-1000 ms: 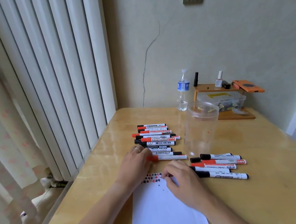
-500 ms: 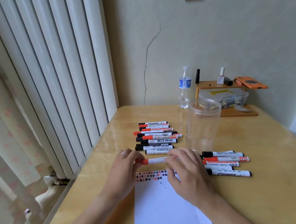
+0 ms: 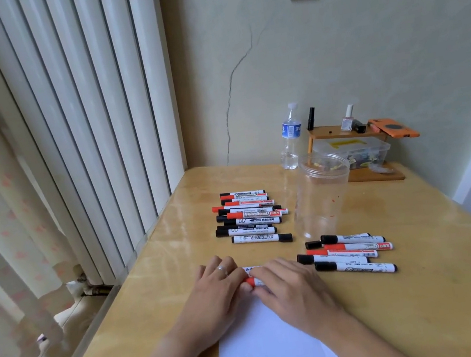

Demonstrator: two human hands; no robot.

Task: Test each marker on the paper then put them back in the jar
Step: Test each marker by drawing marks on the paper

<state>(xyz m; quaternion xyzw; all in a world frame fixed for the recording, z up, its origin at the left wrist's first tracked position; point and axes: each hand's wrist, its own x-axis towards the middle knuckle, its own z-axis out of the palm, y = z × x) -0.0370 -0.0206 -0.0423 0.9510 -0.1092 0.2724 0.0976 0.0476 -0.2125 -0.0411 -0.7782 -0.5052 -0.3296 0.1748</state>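
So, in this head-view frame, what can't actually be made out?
- Red marker: mostly hidden between left hand and right hand; capped or not, unclear.
- Paper: top edge hidden by both hands, bottom cut off by the frame.
- Plastic box: contents too small, partly behind the jar.

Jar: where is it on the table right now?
In the head view the jar stands upright right of centre, between the left marker pile and the wooden rack, behind the right marker group.
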